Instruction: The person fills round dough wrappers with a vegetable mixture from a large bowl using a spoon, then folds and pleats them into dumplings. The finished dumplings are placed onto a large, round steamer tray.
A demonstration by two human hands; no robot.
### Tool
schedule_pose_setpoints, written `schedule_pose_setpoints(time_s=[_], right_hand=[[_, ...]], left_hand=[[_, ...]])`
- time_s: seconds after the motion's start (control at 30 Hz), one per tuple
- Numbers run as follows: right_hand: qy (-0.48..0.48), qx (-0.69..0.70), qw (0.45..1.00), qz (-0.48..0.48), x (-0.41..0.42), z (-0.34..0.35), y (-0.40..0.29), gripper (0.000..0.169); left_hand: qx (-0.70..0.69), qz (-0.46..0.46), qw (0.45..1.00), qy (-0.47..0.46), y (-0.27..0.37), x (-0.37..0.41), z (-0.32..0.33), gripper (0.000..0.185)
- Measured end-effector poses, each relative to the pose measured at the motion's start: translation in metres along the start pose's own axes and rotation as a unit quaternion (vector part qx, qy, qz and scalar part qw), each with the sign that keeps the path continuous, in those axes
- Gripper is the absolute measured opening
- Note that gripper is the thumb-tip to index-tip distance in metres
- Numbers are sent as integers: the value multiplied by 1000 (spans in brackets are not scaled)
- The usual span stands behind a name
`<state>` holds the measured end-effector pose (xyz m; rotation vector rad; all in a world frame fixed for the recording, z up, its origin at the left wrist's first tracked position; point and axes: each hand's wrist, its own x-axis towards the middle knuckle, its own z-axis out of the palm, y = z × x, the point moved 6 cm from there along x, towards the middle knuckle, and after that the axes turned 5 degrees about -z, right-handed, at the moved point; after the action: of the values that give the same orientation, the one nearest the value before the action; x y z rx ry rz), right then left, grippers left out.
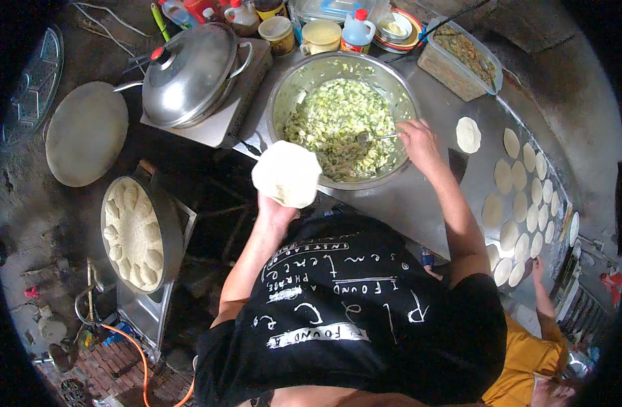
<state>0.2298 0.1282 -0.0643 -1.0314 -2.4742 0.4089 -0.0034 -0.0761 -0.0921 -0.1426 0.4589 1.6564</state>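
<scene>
A round, pale dough wrapper (286,173) lies across my left hand (276,209), covering most of the fingers. My right hand (417,141) grips the handle of a metal spoon (374,136), whose bowl dips into chopped filling (341,109). Pale green vegetable pieces make up most of that filling, with a browner, meat-like patch nearest me. It sits in a large stainless steel bowl (408,86) on the metal table, and the wrapper is just outside the near left rim. One more flat wrapper (468,135) lies to the right of my right hand.
Many dough rounds (519,206) cover the table's right side, where another person (529,356) reaches in. A lidded wok (191,71) stands left of the bowl. Filled buns ring a steamer tray (132,234) at left. A plastic tub (458,61), jars and bottles line the back.
</scene>
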Motion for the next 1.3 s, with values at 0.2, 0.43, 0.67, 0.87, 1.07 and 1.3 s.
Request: schedule_pose_setpoints(time_s=[0.2, 0.43, 0.67, 0.87, 1.07, 1.3], right_hand=[[-137, 26, 990, -35, 16, 30, 9, 12], [-98, 149, 984, 16, 31, 51, -28, 13], [52, 75, 995, -48, 32, 34, 2, 9], [-77, 118, 981, -136, -17, 62, -70, 8], [-34, 115, 976, -180, -43, 58, -86, 10], [-9, 131, 974, -183, -50, 54, -86, 15]], left_hand=[[-72, 25, 996, 48, 36, -19, -21, 40], [-79, 25, 995, 51, 15, -8, -24, 37], [-93, 19, 995, 36, 12, -7, -36, 41], [-115, 18, 993, 38, 7, -7, -35, 41], [-128, 22, 991, 36, 16, -13, -22, 41], [-130, 27, 991, 23, 20, -12, -30, 43]])
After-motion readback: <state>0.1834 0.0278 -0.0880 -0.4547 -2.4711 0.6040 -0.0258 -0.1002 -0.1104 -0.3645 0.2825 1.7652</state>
